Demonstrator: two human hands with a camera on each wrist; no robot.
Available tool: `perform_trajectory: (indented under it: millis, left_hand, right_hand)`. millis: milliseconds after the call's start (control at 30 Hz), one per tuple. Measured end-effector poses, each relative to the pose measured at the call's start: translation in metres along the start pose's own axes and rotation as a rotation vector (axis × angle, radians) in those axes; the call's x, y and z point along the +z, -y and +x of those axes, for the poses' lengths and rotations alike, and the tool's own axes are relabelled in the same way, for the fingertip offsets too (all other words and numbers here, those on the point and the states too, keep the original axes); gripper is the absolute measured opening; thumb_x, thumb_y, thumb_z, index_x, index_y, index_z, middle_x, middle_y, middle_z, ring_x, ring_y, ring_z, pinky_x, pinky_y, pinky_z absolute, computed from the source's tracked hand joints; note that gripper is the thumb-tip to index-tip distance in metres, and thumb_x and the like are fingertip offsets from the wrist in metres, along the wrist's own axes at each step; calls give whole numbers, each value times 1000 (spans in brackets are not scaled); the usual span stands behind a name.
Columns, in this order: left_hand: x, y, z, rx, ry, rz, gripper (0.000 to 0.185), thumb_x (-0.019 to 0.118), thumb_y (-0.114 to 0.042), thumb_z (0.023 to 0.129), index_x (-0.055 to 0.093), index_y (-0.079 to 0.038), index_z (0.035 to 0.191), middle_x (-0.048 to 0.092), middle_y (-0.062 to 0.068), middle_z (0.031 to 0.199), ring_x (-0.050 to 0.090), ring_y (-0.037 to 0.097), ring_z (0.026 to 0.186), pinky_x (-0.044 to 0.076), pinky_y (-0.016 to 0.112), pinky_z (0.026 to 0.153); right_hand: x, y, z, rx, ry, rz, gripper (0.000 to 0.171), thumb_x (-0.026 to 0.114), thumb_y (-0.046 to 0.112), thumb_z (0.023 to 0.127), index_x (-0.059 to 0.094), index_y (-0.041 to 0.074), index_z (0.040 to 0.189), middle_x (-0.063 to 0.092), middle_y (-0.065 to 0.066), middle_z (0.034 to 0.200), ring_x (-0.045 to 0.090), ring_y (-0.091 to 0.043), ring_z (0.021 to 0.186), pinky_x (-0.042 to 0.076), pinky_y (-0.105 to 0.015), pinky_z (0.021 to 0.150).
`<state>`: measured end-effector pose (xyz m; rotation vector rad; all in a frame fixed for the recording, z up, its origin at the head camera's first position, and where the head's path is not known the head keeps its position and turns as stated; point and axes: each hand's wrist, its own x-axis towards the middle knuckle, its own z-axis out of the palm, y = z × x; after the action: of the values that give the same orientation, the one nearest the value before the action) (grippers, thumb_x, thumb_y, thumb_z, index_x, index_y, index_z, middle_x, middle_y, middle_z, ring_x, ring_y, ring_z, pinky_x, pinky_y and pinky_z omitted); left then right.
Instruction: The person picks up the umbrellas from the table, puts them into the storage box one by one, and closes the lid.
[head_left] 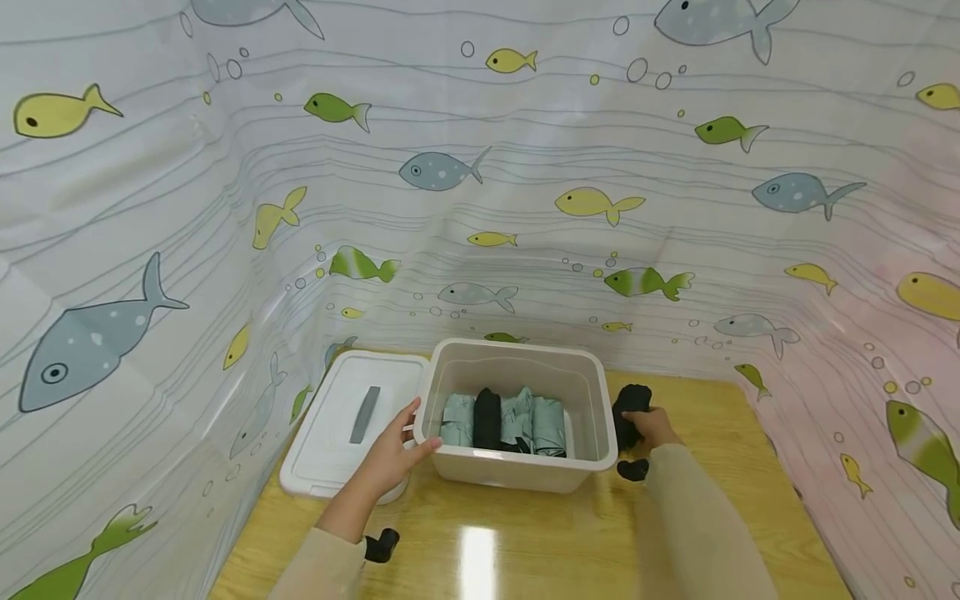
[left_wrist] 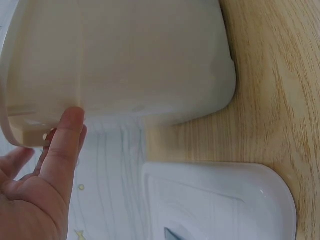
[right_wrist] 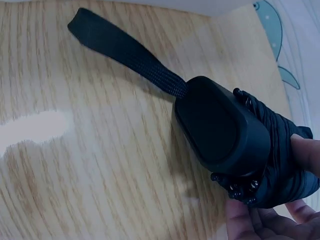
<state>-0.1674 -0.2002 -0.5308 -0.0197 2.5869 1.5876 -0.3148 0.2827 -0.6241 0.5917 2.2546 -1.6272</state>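
Meanwhile, right hand (head_left: pixel 654 426) around umbrella (right_wrist: pixel 240 145).

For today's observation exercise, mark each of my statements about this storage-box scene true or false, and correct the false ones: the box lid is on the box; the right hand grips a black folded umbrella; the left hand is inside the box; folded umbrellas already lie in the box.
1. The lid is closed on the box. False: it lies on the table to the box's left.
2. The right hand grips a black folded umbrella. True.
3. The left hand is inside the box. False: its fingers rest against the box's outer wall.
4. Folded umbrellas lie in the box. True: several pale green, at least one black.
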Motion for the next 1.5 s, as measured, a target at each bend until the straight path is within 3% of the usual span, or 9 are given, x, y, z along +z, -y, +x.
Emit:
perform_trajectory:
  millis: [200,500,800,1067,1500]
  left_hand:
    - [0,2,0,-4,4,9,92,75,-44,89,24,-17,161,43,22,148,49,43,130,47,55,100]
    - [-1,3,1,-6,9,9,92,74,-46,89,23,-17,161,41,22,150,48,43,132,46,56,101]
    - [0,3,1,-4,16,3,93,75,-45,89,24,-17,160,41,22,149,48,43,131,48,55,99]
    - [1,2,0,-5,15,-17,93,77,-43,88,24,-17,160,44,20,146,49,42,131,49,52,98]
    - [-1,1,1,12,13,8,92,74,-45,90,23,-14,160,43,25,147,49,45,130,48,55,98]
  right_hand:
    - [-9,0,-3,-4,16,-12,79,56,17,98,10,-21,149,24,-44,147,33,-56,135,34,-62,109]
    - [-25,-8,-16,-59,68,-72,76,54,19,103,8,-17,151,28,-42,146,42,-52,130,45,-56,101]
    - [-43,0,-36,-95,104,-112,76,56,21,104,9,-15,151,30,-42,142,47,-53,125,50,-54,94]
    - [-54,29,-58,-181,79,-254,74,57,22,103,14,-14,152,28,-42,144,48,-54,123,51,-54,95]
    - [-61,93,-94,-215,124,-309,78,60,29,102,16,-10,154,37,-41,138,62,-45,109,55,-49,88]
